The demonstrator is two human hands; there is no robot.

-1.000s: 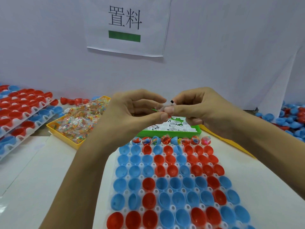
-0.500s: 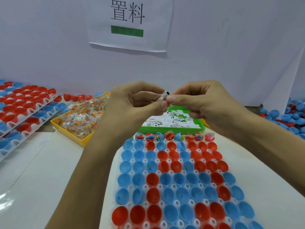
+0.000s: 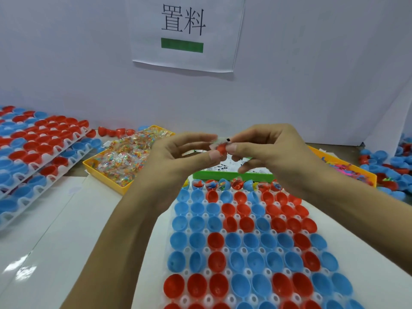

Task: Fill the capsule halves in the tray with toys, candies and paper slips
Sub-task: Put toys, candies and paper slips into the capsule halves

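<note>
Since half a second before, a red piece (image 3: 221, 148) had appeared between your fingertips under the paper slip (image 3: 220, 140). Your left hand (image 3: 180, 159) and right hand (image 3: 270, 150) met above the tray (image 3: 207, 249) of capsule halves (image 3: 240, 241), thumbs and forefingers pinching slip and piece, other fingers loosely curled.

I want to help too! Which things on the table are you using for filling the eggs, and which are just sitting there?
For the job:
- tray of capsule halves
- yellow tray of candies
- green tray of paper slips
- orange tray of toys
- small bundle pinched by left hand and right hand

Just lying about:
- stacked trays, far left
- loose capsule halves, far right
- paper sign
</note>
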